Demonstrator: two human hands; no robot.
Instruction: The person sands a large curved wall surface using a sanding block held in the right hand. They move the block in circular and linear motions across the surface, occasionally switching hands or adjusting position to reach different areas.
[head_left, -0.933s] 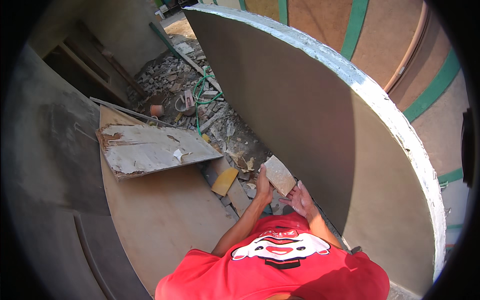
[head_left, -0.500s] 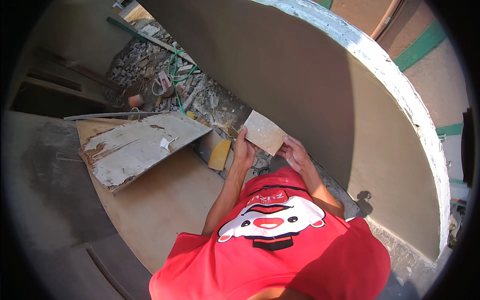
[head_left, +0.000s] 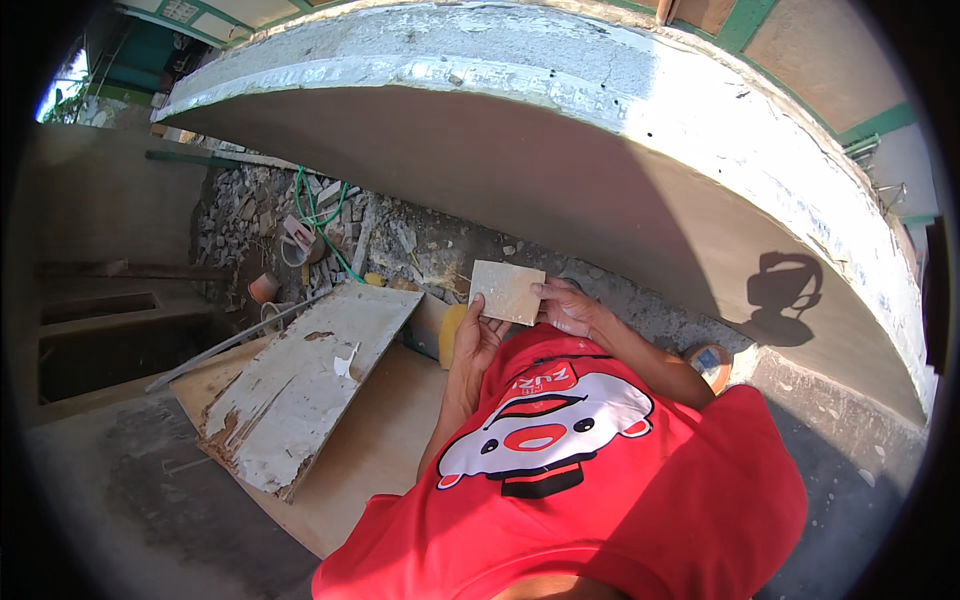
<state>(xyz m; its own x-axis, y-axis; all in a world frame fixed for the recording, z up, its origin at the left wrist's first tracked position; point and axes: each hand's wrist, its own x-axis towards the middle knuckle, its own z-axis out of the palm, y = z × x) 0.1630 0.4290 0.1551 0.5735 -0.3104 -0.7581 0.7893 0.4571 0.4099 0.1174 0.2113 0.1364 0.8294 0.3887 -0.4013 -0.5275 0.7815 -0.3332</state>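
Note:
Between my two hands is a small, flat, roughly square beige piece, thin and speckled with pale marks; I cannot tell whether it is tile or board. My left hand is closed on its lower left edge, thumb against the face. At its right edge, my right hand pinches it, with whitish smears on the fingers. Just left of my left wrist stands a yellow flat-sided object, partly hidden by the hand. My red shirt fills the space below.
A chipped white board with splintered wood rests on a brown sheet at left. Beyond lie rubble, a green hose, a bucket and an orange pot. A plastered low wall curves across ahead and right.
My view has tilted up and turned, showing more of the wall's top. The beige piece, held in both hands throughout, now looks squarer and sits slightly lower and left.

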